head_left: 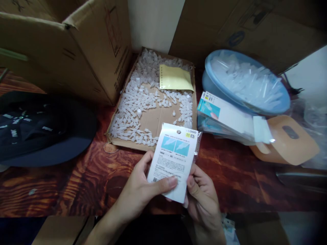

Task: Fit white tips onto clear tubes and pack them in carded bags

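Observation:
Near the front edge of the table, a white printed card pack point(171, 163) in a clear sleeve is held up, its back with text and two small blue pictures facing me. My left hand point(145, 180) grips its lower left, the thumb lying flat across the print. My right hand point(203, 190) closes on its lower right edge, thumb against the side; its other fingers are partly hidden behind. Just beyond stands a shallow cardboard tray point(159, 115) with many small white plastic nozzle-like pieces around its sides and a yellow paper sheet point(176, 78) on them.
A blue basin point(208, 76) full of clear and white plastic pieces stands at the back right. Before it lie stacked card packs point(227, 119) and an orange plastic container point(293, 143). At left are a dark hat point(76, 132) and a large cardboard box point(89, 51).

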Demonstrator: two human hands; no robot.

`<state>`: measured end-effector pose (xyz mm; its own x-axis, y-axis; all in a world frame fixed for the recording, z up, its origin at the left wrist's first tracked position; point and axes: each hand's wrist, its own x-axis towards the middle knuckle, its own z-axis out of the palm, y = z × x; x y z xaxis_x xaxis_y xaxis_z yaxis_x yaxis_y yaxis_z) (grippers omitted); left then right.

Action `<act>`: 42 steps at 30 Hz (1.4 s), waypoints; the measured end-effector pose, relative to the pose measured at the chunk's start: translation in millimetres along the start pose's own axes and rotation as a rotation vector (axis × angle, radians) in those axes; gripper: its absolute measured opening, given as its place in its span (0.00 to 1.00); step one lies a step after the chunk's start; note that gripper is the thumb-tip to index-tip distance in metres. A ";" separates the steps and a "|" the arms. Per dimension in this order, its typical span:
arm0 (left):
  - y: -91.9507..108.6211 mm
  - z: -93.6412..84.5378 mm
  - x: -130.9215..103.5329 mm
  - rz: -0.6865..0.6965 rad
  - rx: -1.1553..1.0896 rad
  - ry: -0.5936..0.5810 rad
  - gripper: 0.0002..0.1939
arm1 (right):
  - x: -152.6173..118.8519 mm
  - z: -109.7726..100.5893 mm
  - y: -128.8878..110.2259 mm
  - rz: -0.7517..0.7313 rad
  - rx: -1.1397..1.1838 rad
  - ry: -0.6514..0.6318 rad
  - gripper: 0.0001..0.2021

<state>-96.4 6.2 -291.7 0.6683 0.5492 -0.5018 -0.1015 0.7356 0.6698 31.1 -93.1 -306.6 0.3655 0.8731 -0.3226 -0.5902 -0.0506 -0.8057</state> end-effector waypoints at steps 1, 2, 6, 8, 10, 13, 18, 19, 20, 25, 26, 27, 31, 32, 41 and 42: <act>0.2 0.4 0.0 0.009 0.028 0.019 0.33 | -0.3 0.0 0.9 0.001 -0.012 0.011 0.08; -0.2 0.5 0.1 0.023 0.061 0.043 0.31 | -0.3 0.1 2.1 -0.009 -0.023 0.028 0.08; -6.4 -1.3 0.2 0.122 0.190 0.122 0.22 | 2.1 -0.4 8.3 -0.078 -0.073 0.109 0.09; -9.9 -2.4 -0.4 0.159 0.237 0.129 0.20 | 3.3 -1.3 10.5 -0.081 -0.127 0.122 0.11; -11.6 -2.9 -1.2 0.177 0.272 0.123 0.19 | 4.0 -1.5 10.9 -0.072 -0.159 0.138 0.14; -10.2 -2.2 -2.3 0.166 0.281 0.091 0.18 | 4.1 0.0 7.5 -0.033 -0.105 0.131 0.13; -5.7 -0.7 -4.3 0.151 0.249 0.009 0.17 | 1.6 -0.8 -1.6 0.036 0.047 0.086 0.15; -5.0 -0.8 -5.0 0.151 0.247 -0.003 0.17 | 0.6 -1.8 -3.0 0.045 0.064 0.078 0.15; -4.4 -1.1 -5.6 0.142 0.242 -0.015 0.17 | -0.4 -2.7 -4.2 0.055 0.076 0.065 0.16; -1.6 -4.4 -5.6 0.100 0.187 -0.012 0.16 | -4.4 -2.5 -6.8 0.119 0.028 0.070 0.15; -1.6 -5.2 -4.9 0.116 0.190 0.006 0.15 | -4.4 -1.9 -7.0 0.114 0.008 0.091 0.15; -1.9 -6.0 -4.2 0.128 0.193 0.020 0.15 | -4.1 -1.6 -7.3 0.099 -0.002 0.106 0.15; -4.9 -9.1 -3.3 0.082 0.164 -0.044 0.19 | -1.3 -4.2 -8.6 0.027 0.061 0.081 0.12; -5.8 -9.8 -3.6 0.068 0.155 -0.078 0.20 | -0.6 -5.6 -9.0 0.018 0.080 0.081 0.12; -7.8 -12.2 -2.0 0.087 0.127 -0.148 0.22 | -5.4 -4.5 -10.9 -0.002 0.080 0.083 0.18; -7.7 -12.1 -2.3 0.100 0.159 -0.126 0.22 | -7.3 -3.9 -11.0 -0.002 0.069 0.095 0.20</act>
<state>-106.0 4.0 -302.3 0.7484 0.5548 -0.3634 -0.0605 0.6027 0.7956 37.7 -100.8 -297.4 0.4316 0.8229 -0.3696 -0.6361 -0.0129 -0.7715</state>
